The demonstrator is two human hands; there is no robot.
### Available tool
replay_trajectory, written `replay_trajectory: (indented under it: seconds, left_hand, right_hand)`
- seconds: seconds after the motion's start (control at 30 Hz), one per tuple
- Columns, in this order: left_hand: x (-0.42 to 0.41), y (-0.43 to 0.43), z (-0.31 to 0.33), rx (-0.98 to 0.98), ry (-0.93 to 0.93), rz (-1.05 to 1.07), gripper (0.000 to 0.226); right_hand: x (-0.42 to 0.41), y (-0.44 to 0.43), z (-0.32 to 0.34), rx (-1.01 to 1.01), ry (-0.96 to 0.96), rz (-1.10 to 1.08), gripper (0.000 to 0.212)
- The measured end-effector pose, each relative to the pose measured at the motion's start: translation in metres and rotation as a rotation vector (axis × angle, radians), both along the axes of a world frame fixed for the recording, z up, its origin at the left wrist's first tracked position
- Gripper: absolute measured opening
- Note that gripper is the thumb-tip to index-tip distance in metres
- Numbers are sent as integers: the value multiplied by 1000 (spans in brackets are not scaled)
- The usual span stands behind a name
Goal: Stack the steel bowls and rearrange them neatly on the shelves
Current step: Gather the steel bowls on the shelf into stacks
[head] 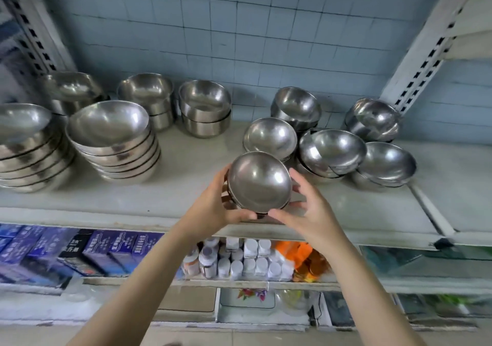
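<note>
Head view: a person faces a shelf unit with both forearms raised.
Held bowl stack (259,182): small steel bowls, nested, open side up, over the front part of the top shelf (186,194); whether it rests on the shelf cannot be told.
Left hand (215,207): at 9 o'clock of the held bowl stack, fingers curled round its side, thumb at the lower rim.
Right hand (311,212): at 4 o'clock, thumb on the lower rim, curved fingers against the right side; both hands grip.
Large bowl stacks (111,138): two tall, even piles at 9 o'clock.
Rear stacks (203,106): three short piles at 11 o'clock, by the tiled wall (239,26).
Loose bowl group (332,151): tilted, uneven piles from 1 to 3 o'clock, crowded together.
Lower shelf: blue boxes (106,247) at 7 o'clock, white-capped bottles (247,258) at 6 o'clock.
</note>
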State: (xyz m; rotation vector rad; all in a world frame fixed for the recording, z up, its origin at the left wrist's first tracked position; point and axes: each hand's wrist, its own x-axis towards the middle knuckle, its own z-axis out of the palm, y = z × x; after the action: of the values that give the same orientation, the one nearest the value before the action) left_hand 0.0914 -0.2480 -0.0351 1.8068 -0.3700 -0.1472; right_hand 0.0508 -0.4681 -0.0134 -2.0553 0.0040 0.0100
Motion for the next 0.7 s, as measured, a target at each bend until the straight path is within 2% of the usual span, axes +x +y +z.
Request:
replay_trajectory:
  seconds: [0.13,0.2,0.33,0.4,0.5,0.57,0.7]
  left_hand:
    - [3,31,4,39,7,125,109]
    - [7,47,3,64,16,205,118]
    - [16,61,0,72,11,362,115]
    - [20,61,-2,36,8,399,103]
    - [23,57,-5,-46,26,408,98]
    - [23,56,-6,-64,34,400,95]
    - [24,58,-8,-72,34,394,92]
  right_hand:
    - [28,26,0,19,-56,166,90]
    - [42,38,-1,71,-84,199,81]
    - [60,45,-15,127,-345,-159,50]
    - [66,38,-22,39,-453,-250,45]
    - [77,29,-31,-227,-493,-214,45]
    - [83,26,-31,-329,-511,-214,35]
    - [89,25,-23,-268,-526,-197,8]
